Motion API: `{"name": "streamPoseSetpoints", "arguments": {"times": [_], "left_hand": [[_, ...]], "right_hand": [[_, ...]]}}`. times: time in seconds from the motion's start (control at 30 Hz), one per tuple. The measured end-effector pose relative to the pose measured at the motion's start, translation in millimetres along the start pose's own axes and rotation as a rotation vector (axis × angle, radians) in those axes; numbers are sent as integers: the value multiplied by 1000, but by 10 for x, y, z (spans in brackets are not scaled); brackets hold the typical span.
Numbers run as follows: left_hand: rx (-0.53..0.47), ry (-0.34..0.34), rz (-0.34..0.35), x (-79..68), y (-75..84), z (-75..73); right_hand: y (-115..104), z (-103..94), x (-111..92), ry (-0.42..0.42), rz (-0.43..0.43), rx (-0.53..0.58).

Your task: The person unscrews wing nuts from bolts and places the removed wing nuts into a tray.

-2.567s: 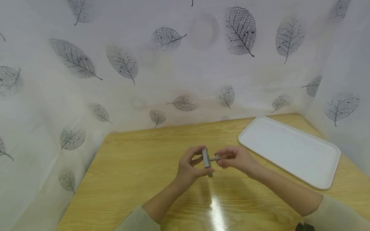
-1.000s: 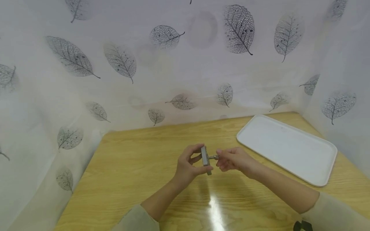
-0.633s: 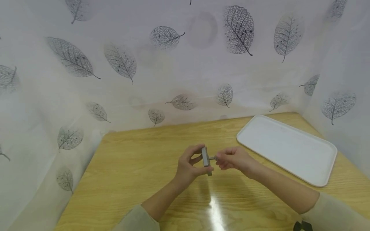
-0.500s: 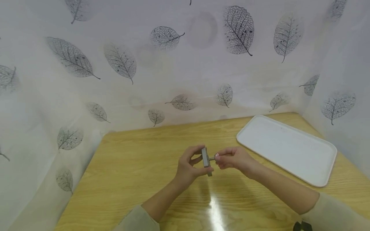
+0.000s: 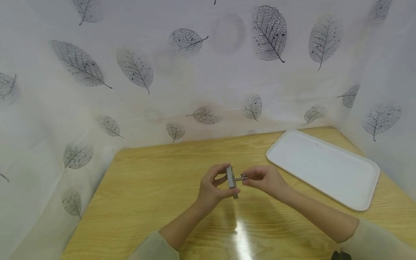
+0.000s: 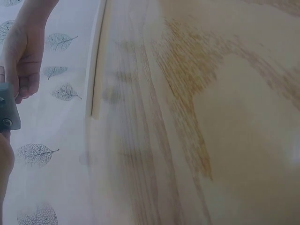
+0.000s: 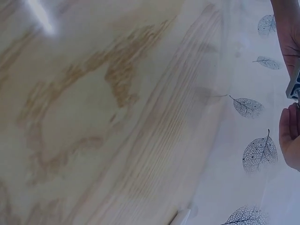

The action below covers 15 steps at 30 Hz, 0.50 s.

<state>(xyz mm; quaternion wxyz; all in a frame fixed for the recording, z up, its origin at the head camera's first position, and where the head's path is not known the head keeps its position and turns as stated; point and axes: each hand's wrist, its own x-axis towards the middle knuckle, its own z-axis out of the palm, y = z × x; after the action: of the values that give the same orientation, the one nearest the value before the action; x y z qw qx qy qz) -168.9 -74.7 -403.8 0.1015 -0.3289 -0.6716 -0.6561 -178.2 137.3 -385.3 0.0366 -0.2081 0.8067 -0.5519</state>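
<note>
My left hand (image 5: 208, 187) holds a small grey rectangular metal block (image 5: 230, 177) upright above the table, thumb at its lower end and fingers at the top. A thin metal screw (image 5: 238, 178) juts from the block's right side, with a winged, wing-nut-like piece (image 5: 244, 176) at its outer end. The thumb and fingertips of my right hand (image 5: 269, 181) pinch this winged piece. In the left wrist view, the block (image 6: 8, 108) is cut off at the left edge, and round fittings show on its face. Only the block's edge (image 7: 294, 88) appears in the right wrist view.
A white rectangular tray (image 5: 325, 168) lies at the right back of the wooden table (image 5: 156, 180). Pale cloth (image 5: 227, 79) printed with dark leaves surrounds the table at the back and sides. A bright reflection lies on the tabletop below the hands.
My right fingers have shifted about the winged piece: thumb over it one second ago, now thumb below and fingers above, as the piece shows again. My left hand and the block stay nearly still.
</note>
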Motion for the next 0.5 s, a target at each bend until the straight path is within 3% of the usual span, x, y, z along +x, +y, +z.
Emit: {"name": "streamPoseSetpoints", "arguments": {"times": [0.23,0.37,0.5], "left_hand": [[2,-19,68,0,-36,-1],[9,-24,87,-1,-34,5],[8,-26,93,-4,-27,10]], "right_hand": [[33,13,-23,93,-354,-253],[61,9,-17,111,-464,-285],[62,-1,-18,122,-521,-271]]}}
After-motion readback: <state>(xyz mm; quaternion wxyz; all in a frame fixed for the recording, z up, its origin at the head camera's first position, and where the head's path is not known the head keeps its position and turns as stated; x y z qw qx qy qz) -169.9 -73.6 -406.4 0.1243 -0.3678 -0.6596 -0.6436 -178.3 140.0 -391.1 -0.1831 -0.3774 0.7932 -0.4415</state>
